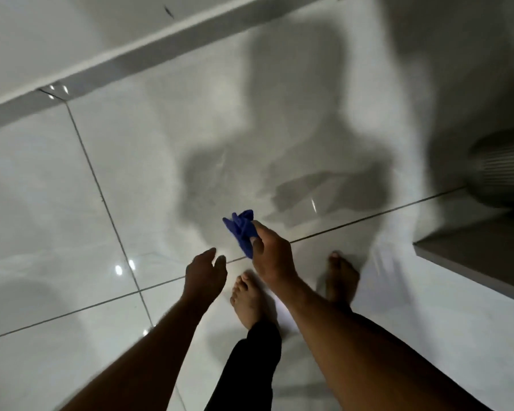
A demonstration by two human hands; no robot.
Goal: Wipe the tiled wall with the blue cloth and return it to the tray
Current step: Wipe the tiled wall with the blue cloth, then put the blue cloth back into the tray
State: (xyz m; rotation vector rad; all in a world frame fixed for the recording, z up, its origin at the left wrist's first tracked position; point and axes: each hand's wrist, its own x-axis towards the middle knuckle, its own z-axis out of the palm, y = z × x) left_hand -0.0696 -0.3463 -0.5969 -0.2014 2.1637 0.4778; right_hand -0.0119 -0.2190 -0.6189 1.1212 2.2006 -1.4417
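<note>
two bare forearms reach in from the bottom edge, both cut off there, so nothing above them shows. between them stands a leg in dark trousers (250,363), also cut off below, ending in a bare foot (245,301) planted on the floor (57,203). a second bare foot (341,277) is partly hidden behind the right forearm and smeared by motion blur.

right hand (272,256) is closed in a pinch on the cloth (241,231), thumb and fingers pressed together around one bunched end. left hand (204,275) hangs just beside it with nothing in it, fingers loosely spread and pointing down, not touching the cloth.

cloth is deep blue, small, crumpled into folds, with most of it sticking up and out to the left of the right hand's fingers; the gripped part is hidden inside the hand. it hangs in the air above the floor, touching neither the floor nor the left hand.

floor is glossy pale tile with thin dark grout lines and small bright glints. a large soft shadow (291,137) of the person spreads over it, and a darker patch within it is too blurred to identify. a pale skirting strip (131,57) runs diagonally across the upper left. at the right edge a ribbed grey object (502,170) is cut off and blurred, and i cannot tell what it is. below it a grey slab edge (472,253) is also cropped by the frame.
</note>
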